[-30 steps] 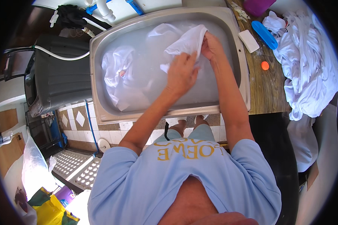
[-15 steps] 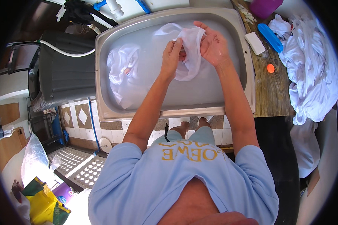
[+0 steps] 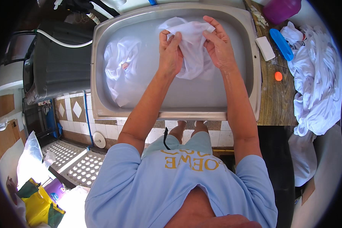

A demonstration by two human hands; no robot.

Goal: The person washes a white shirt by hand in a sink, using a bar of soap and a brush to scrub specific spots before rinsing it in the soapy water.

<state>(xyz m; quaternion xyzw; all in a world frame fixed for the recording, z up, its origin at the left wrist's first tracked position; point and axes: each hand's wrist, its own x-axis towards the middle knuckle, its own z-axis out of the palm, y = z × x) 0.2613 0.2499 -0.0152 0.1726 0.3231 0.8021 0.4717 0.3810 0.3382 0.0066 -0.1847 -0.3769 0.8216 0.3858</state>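
Note:
A thin white wet cloth (image 3: 192, 49) is stretched between my two hands over the metal basin (image 3: 155, 114). My left hand (image 3: 170, 52) pinches its left upper part between thumb and fingers. On the other side, my right hand (image 3: 219, 46) grips the upper right edge, thumb against fingers. The cloth's lower part hangs down to the cloudy water (image 3: 146, 57). Another white cloth (image 3: 119, 68) lies crumpled in the water at the basin's left, with a small orange-brown spot on it. What kind of garment either cloth is, I cannot tell.
Right of the basin, a wooden surface (image 3: 276, 98) bears a white bar (image 3: 265, 48), a blue brush-like piece (image 3: 281, 45), an orange cap (image 3: 278, 76) and a big heap of white cloth (image 3: 319, 79). A purple container (image 3: 281, 10) stands behind. Left is a dark grey bin (image 3: 60, 62) with a white hose (image 3: 62, 42).
My hands have spread the cloth out between them and raised its upper edge. The right hand, open-fingered before, now pinches the cloth's corner. The view has shifted slightly.

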